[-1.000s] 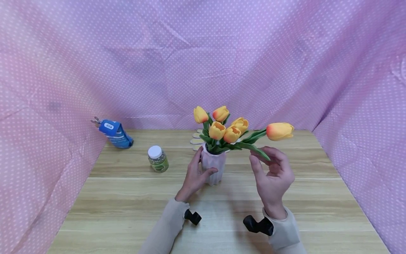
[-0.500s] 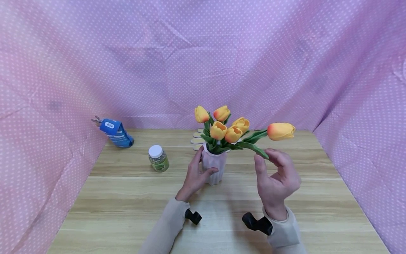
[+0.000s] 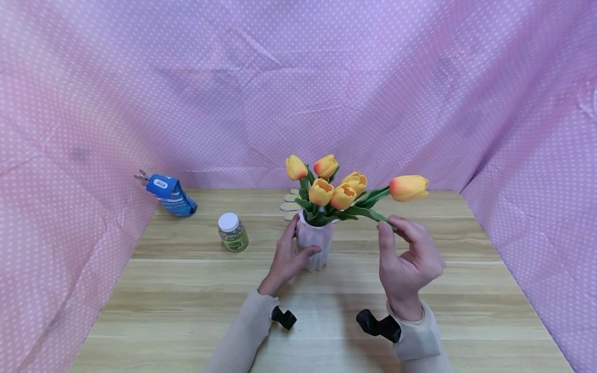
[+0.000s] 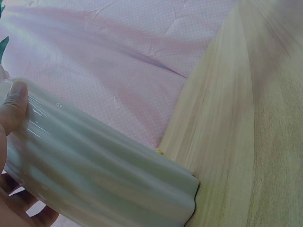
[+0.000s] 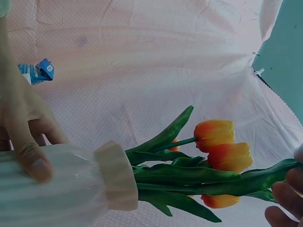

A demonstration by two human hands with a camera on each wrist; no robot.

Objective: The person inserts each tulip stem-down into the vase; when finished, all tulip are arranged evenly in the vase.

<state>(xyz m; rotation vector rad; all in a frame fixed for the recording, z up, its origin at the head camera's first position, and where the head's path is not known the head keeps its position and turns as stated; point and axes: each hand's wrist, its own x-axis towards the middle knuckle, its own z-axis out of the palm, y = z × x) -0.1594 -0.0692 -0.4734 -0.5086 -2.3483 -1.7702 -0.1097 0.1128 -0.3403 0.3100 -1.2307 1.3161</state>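
Observation:
A pale ribbed vase (image 3: pixel 322 248) stands upright on the wooden table, holding several yellow-orange tulips. My left hand (image 3: pixel 285 259) grips its left side, thumb across the front; in the left wrist view the fingers wrap round the glossy vase wall (image 4: pixel 104 156). One tulip (image 3: pixel 408 187) leans far out to the right over the rim. Below that bloom, my right hand (image 3: pixel 411 261) pinches the tip of a long green leaf (image 3: pixel 366 212) between thumb and forefinger. The right wrist view shows the leaf (image 5: pixel 265 179) stretching from the vase mouth to my fingertips.
Left of the vase is a white-lidded jar (image 3: pixel 233 235). Farther back on the left stands a blue packet (image 3: pixel 171 198) with a metal clip at its top. Pale oval pieces (image 3: pixel 289 206) lie partly hidden behind the vase. Pink dotted cloth (image 3: pixel 298 93) hangs round the table.
My right hand has shifted slightly right, and its thumb and forefinger have closed on the leaf tip. The leaning tulip has moved a little up and left. My left hand stays on the vase.

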